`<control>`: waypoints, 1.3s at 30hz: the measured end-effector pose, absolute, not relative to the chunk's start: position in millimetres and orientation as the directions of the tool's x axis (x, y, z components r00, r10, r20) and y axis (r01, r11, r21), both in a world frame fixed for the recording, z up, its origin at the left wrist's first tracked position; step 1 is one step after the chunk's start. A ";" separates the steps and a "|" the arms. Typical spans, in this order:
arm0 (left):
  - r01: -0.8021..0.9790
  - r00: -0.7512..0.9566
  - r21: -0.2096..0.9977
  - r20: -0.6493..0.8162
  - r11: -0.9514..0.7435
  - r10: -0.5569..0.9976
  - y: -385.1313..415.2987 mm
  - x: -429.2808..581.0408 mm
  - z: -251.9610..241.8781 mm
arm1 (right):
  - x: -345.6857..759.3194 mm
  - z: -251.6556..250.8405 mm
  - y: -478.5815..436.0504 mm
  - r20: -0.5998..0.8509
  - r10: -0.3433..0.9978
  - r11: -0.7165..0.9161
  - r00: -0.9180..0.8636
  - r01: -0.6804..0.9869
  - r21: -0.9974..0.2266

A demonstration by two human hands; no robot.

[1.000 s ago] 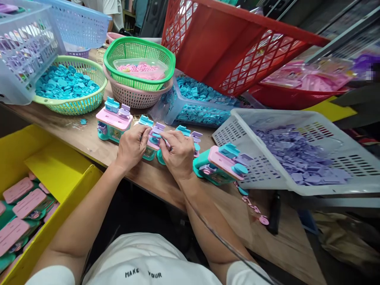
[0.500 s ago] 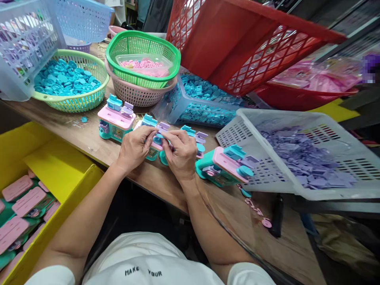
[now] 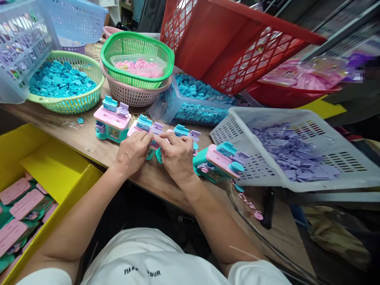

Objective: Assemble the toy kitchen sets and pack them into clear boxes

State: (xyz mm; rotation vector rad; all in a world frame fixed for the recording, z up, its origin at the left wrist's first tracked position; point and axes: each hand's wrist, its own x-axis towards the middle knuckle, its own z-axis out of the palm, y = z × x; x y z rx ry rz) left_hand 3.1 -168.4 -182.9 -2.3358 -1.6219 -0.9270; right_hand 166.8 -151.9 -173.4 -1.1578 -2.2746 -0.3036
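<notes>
Several small plastic toy kitchens with teal bodies and pink tops line the table: one at far left (image 3: 112,119), one under my hands (image 3: 135,127), another right behind my right hand (image 3: 181,130), and a tilted one (image 3: 221,162) on the right. My left hand (image 3: 133,153) is closed at the front of the second toy kitchen, fingers bent against it. My right hand (image 3: 176,156) is closed too, its thumb and index fingertips meeting the left ones on the toy's right part. Whatever lies beneath the fingertips is hidden.
A white basket of purple parts (image 3: 261,156) stands right; a lime basket of blue parts (image 3: 97,89) stands back left. A red basket (image 3: 204,47) leans over the back. Left below is a yellow box (image 3: 80,186) with toy bodies. Pink pieces (image 3: 258,215) lie near a black tool (image 3: 268,208).
Both hands have closed in on the second toy kitchen, and the small blue piece seen between the fingertips is now hidden. The whole view has shifted slightly.
</notes>
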 end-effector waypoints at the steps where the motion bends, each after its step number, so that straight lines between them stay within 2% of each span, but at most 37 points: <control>1: 0.890 0.215 0.224 0.560 -0.396 0.800 -168.3 2.6 -183.3 | 166.4 -173.2 -152.1 0.562 0.682 0.605 -0.468 0.793 -0.075; 3: 0.874 0.185 0.279 0.564 -0.397 0.804 -169.7 0.7 -185.1 | 166.9 -173.9 -152.5 0.546 0.711 0.619 -0.444 0.763 -0.185; 6: 0.767 0.068 0.468 0.621 -0.439 0.781 -182.7 1.3 -190.6 | 168.7 -175.7 -157.1 0.560 0.776 0.602 -0.290 0.608 -0.518; 8: 0.649 -0.058 0.599 0.655 -0.470 0.754 -198.5 8.4 -194.5 | 167.9 -174.6 -165.2 0.517 0.850 0.515 -0.098 0.357 -0.779; 10: 0.540 -0.120 0.664 0.668 -0.516 0.734 -214.5 21.2 -196.2 | 164.1 -170.2 -176.5 0.373 0.928 0.372 0.028 0.022 -0.928; 13: 0.422 -0.075 0.653 0.717 -0.629 0.693 -227.3 42.4 -192.4 | 154.2 -159.1 -193.2 0.145 0.989 0.131 -0.016 -0.342 -0.931; 15: 0.372 -0.073 0.630 0.752 -0.682 0.655 -227.2 51.3 -187.0 | 148.9 -152.1 -201.7 0.045 0.995 0.001 -0.087 -0.445 -0.895; 17: 0.348 -0.111 0.634 0.759 -0.691 0.641 -224.4 53.8 -181.4 | 147.0 -148.1 -207.9 0.004 0.985 -0.080 -0.171 -0.483 -0.872; 20: 0.273 -0.207 0.724 0.687 -0.633 0.696 -222.1 48.6 -174.5 | 148.7 -150.4 -213.1 0.088 0.957 -0.037 -0.276 -0.419 -0.907; 21: 0.216 -0.261 0.781 0.625 -0.586 0.736 -222.1 45.8 -172.7 | 149.4 -153.0 -213.5 0.149 0.947 0.043 -0.286 -0.348 -0.937; 23: 0.039 -0.396 0.887 0.436 -0.460 0.808 -222.0 39.5 -169.6 | 149.0 -159.3 -211.5 0.325 0.910 0.306 -0.259 -0.114 -0.945; 24: -0.066 -0.453 0.915 0.328 -0.398 0.829 -221.3 36.1 -168.4 | 147.6 -162.2 -209.0 0.433 0.866 0.453 -0.252 0.027 -0.891; 26: -0.252 -0.521 0.914 0.149 -0.319 0.840 -218.0 28.8 -166.6 | 141.7 -165.4 -201.1 0.621 0.731 0.681 -0.283 0.243 -0.691; 28: -0.356 -0.563 0.885 0.053 -0.300 0.824 -212.3 20.6 -165.4 | 132.1 -164.4 -190.2 0.725 0.593 0.804 -0.351 0.306 -0.510; 31: -0.381 -0.631 0.871 0.001 -0.311 0.776 -200.8 7.1 -164.3 | 113.9 -157.4 -170.7 0.737 0.510 0.860 -0.444 0.301 -0.413; 36: -0.368 -0.616 0.893 -0.024 -0.261 0.788 -180.6 -15.9 -163.8 | 84.5 -147.2 -132.0 0.608 0.599 0.801 -0.521 0.381 -0.462; 39: -0.379 -0.608 0.897 -0.057 -0.227 0.792 -173.6 -27.0 -165.1 | 69.1 -141.8 -109.7 0.534 0.647 0.762 -0.544 0.475 -0.440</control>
